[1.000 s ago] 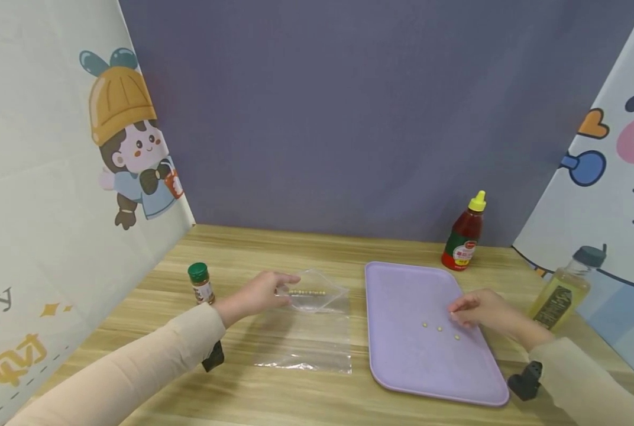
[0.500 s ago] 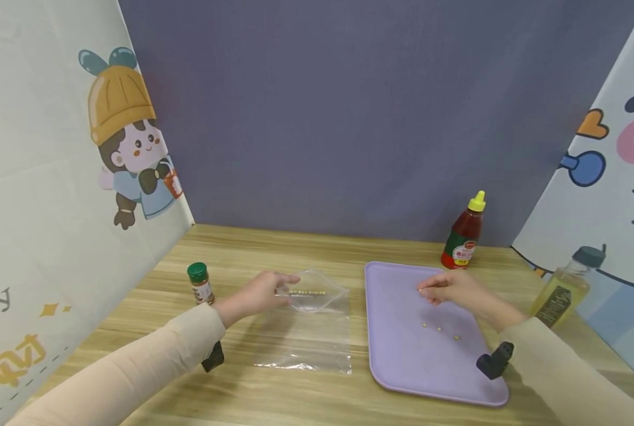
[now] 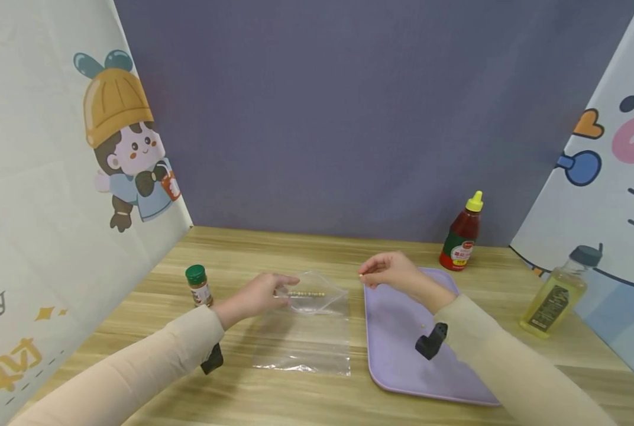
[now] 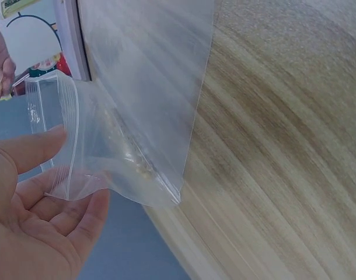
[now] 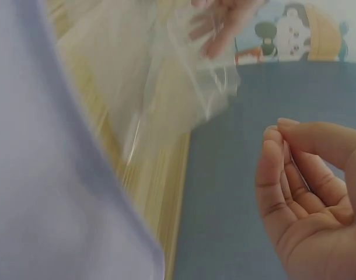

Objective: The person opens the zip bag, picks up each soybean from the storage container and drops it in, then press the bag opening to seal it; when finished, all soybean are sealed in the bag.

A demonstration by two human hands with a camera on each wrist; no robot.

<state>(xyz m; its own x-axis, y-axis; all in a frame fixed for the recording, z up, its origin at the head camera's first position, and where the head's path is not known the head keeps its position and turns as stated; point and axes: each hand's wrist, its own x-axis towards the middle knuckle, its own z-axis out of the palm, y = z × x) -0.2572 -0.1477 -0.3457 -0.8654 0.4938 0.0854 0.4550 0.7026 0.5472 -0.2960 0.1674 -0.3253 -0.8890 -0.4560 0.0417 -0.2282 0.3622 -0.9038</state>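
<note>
My left hand (image 3: 258, 294) holds the mouth of a clear zip bag (image 3: 303, 340) that lies on the wooden table. In the left wrist view the bag's zip edge (image 4: 70, 134) stands gaping between thumb and fingers. Inside the bag, several small yellow beans (image 3: 306, 294) sit in a row along the fold. A small yellow bean (image 3: 361, 276) is pinched in the fingertips of my right hand (image 3: 394, 275), above the far left corner of the purple tray (image 3: 397, 367). One more bean (image 3: 423, 325) shows on the tray; the right forearm covers part of it.
A green-capped spice jar (image 3: 198, 285) stands beside my left wrist. Behind the tray is a red sauce bottle (image 3: 461, 236) with a yellow cap. An oil bottle (image 3: 553, 296) stands to the tray's right. A dark cloth wall (image 3: 322, 118) closes off the back.
My right hand has risen from the tray's right side and moved left with a bean, towards the bag. The left hand and the bag have stayed in place.
</note>
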